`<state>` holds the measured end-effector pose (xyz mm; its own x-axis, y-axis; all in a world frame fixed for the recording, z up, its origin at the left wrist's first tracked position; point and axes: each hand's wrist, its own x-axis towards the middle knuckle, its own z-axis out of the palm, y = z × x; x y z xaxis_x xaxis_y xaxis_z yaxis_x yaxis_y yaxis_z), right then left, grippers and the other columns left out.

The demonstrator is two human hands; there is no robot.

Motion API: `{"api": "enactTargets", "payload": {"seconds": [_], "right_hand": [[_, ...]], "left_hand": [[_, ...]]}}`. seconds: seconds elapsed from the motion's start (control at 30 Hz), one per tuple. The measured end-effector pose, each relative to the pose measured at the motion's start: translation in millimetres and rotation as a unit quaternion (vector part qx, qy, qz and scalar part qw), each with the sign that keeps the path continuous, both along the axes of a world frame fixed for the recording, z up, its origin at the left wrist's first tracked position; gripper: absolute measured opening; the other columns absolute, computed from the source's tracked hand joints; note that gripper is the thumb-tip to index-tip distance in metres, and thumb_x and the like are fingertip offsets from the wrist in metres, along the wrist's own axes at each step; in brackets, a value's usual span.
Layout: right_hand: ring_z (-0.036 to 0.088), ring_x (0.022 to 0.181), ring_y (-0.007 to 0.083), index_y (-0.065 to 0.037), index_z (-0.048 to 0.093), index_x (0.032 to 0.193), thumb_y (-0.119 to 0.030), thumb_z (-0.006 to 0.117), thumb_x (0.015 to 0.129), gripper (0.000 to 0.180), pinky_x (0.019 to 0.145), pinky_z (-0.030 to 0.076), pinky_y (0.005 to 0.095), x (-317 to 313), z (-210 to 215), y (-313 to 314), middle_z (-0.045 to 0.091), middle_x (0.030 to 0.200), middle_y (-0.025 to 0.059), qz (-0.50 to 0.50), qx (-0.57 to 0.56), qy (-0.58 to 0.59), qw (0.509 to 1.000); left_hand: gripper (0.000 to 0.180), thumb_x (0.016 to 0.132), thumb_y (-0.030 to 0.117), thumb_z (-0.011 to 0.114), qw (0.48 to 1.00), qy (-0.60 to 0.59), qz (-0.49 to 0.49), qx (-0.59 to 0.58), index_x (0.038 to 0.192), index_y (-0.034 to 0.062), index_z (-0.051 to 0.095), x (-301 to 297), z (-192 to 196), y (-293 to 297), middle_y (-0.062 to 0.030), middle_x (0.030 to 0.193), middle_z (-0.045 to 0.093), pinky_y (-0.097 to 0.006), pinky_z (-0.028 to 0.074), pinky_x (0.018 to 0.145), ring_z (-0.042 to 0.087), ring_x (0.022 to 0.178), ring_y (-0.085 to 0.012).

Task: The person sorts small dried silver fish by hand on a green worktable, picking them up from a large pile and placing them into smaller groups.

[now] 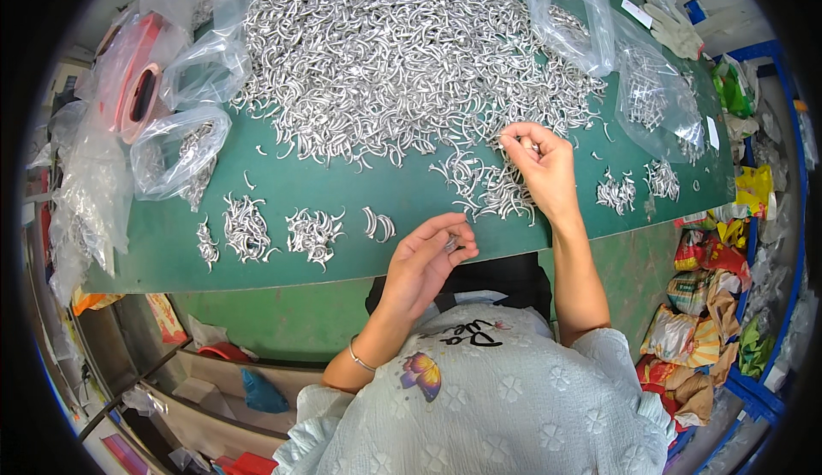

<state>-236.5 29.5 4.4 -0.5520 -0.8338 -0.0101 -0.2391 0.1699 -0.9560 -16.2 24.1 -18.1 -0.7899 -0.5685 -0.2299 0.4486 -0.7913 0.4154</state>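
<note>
A broad heap of small curved silver metal pieces (385, 55) covers the far middle of the green table (342, 184). My left hand (419, 261), palm turned up at the near edge, has its fingers curled around a few of these pieces (451, 242). At the heap's near right edge my right hand (546, 171) is closed in a pinch; what its fingertips hold is too small to make out. A smaller loose pile (488, 185) lies between the two hands. Left of my left hand, a few pieces (378, 224) lie lined up beside two small piles (313, 235) (247, 228).
Clear plastic bags (184, 154) with metal pieces stand at the left, near a red tape dispenser-like object (137, 89). More bags (655, 98) and white gloves (676, 31) lie at the right. Small piles (616, 192) sit near the right front edge. A blue shelf (792, 218) holds colourful packages.
</note>
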Motion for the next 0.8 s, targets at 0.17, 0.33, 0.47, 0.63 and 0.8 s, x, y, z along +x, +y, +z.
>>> {"api": "enactTargets", "payload": {"seconds": [0.17,0.33,0.47,0.63,0.8], "right_hand": [[0.031,0.057,-0.0005,-0.002,0.068,0.093,-0.004,0.067,0.088,0.005,0.050,0.023,0.0199,-4.5,-2.2,5.1,0.041,0.063,-0.0114,0.007,-0.052,-0.065,0.997],[0.033,0.050,0.0029,-0.002,0.068,0.092,0.000,0.068,0.085,0.007,0.046,0.025,0.0230,-7.9,5.0,13.3,0.042,0.058,-0.0045,-0.010,-0.121,0.217,0.968],[0.036,0.046,0.0079,-0.002,0.068,0.092,0.001,0.069,0.082,0.011,0.044,0.027,0.0260,-10.2,12.8,18.1,0.041,0.054,-0.0002,-0.039,-0.128,0.290,0.948],[0.035,0.046,0.0064,-0.003,0.067,0.091,-0.003,0.066,0.086,0.005,0.044,0.028,0.0262,-10.8,8.2,14.6,0.040,0.053,-0.0005,0.012,-0.052,0.180,0.982],[0.034,0.048,0.0041,-0.004,0.069,0.092,-0.005,0.067,0.087,0.006,0.044,0.028,0.0264,-10.4,11.3,18.2,0.038,0.053,-0.0009,0.020,0.022,0.158,0.987]], "left_hand": [[0.031,0.099,0.011,0.049,1.000,-0.012,0.006,0.001,0.125,-0.0039,0.055,-0.6,1.6,0.8,-0.0131,0.107,0.060,-0.039,0.049,0.094,0.058,0.102,-0.0220],[0.032,0.099,0.012,0.050,1.000,-0.017,0.009,0.002,0.125,-0.0046,0.055,-0.7,0.7,1.4,-0.0138,0.106,0.060,-0.039,0.049,0.093,0.057,0.101,-0.0228],[0.031,0.099,0.013,0.050,1.000,-0.002,0.004,-0.007,0.126,-0.0035,0.055,-0.1,-1.2,-0.1,-0.0121,0.108,0.061,-0.039,0.048,0.094,0.058,0.103,-0.0213],[0.031,0.100,0.013,0.049,1.000,-0.003,0.003,-0.010,0.126,-0.0032,0.055,-1.5,-0.1,0.5,-0.0115,0.109,0.061,-0.038,0.047,0.095,0.058,0.103,-0.0206],[0.031,0.100,0.012,0.048,1.000,0.004,0.002,-0.009,0.126,-0.0034,0.055,-0.6,-2.1,1.4,-0.0114,0.109,0.061,-0.039,0.047,0.095,0.058,0.104,-0.0204]]}}
